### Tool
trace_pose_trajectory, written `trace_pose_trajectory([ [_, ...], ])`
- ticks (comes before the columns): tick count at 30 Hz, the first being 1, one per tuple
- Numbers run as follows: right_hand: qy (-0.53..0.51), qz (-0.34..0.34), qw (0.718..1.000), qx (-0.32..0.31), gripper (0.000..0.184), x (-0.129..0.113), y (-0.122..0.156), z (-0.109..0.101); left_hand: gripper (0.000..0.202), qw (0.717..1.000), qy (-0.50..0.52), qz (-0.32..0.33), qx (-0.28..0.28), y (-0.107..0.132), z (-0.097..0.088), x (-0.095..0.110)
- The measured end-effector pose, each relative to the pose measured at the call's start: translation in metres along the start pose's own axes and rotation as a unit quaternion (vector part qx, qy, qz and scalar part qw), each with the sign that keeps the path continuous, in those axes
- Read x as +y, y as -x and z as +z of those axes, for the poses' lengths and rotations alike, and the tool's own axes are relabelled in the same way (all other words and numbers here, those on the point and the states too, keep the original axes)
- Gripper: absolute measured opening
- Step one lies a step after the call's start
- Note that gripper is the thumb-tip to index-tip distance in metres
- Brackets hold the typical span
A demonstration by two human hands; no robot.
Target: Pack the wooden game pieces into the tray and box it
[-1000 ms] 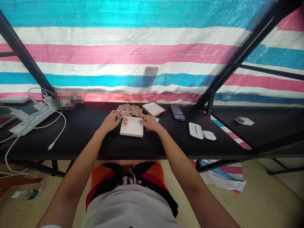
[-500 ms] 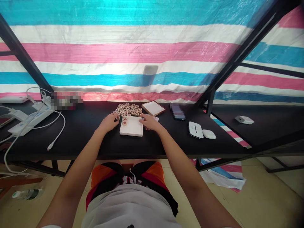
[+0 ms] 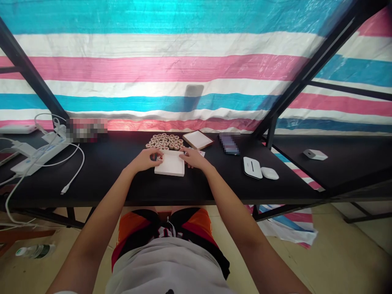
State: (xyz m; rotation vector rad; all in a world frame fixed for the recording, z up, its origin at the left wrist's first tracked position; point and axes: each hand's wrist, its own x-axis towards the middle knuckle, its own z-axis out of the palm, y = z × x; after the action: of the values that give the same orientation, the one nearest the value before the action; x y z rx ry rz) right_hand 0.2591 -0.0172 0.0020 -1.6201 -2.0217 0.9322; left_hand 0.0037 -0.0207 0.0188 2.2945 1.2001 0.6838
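Your left hand [image 3: 147, 158] is curled over the far left corner of the white tray [image 3: 170, 165], fingertips bunched where a reddish disc just shows. I cannot tell whether that grip is closed on the disc or only resting on it. Your right hand [image 3: 194, 158] lies flat and open at the tray's far right corner, holding nothing, its fingers touching the rim. The tray sits at the middle of the bench [image 3: 122, 179], nearer the far edge than the near one. The heap of round game pieces [image 3: 165, 141] lies just behind it, against the far edge by the striped tarp [image 3: 171, 65]. The main risk I see is the tray sliding. It looks light and the bench top smooth, so uneven pressure from either hand could push it into the heap and scatter discs toward the far edge, where one could slip behind the bench. If that disc is only loosely pinched, it could drop, roll and be hard to find. The wood-rimmed lid [image 3: 198, 139] lies just right of the heap, with a phone [image 3: 229, 143] beyond it, so a wide sweep of your right wrist could knock either. The two white devices [image 3: 260, 169] to the right and the white cable [image 3: 73, 171] toward the left end lie well apart from both hands.
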Motion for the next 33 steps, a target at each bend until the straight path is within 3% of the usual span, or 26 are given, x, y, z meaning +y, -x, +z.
trace_pose_trajectory([
  [3,0.004,0.003,1.0,0.0,0.029,-0.0001,-0.0003,-0.0001,0.022,0.998,0.016,0.01,-0.067,0.0006,0.0015,0.006],
  [6,0.005,0.001,1.0,-0.001,0.029,0.0002,-0.0006,0.0001,0.022,0.995,0.022,0.005,-0.099,0.0005,0.0022,0.0069],
  [16,0.004,-0.006,1.0,-0.002,0.024,-0.0019,0.0021,-0.0009,0.026,0.998,-0.002,-0.001,-0.061,-0.0024,0.0056,0.0086],
  [33,0.005,-0.007,1.0,0.003,0.026,0.0001,0.0007,0.0002,0.023,0.995,-0.053,0.043,-0.076,-0.0032,0.0088,0.0095],
])
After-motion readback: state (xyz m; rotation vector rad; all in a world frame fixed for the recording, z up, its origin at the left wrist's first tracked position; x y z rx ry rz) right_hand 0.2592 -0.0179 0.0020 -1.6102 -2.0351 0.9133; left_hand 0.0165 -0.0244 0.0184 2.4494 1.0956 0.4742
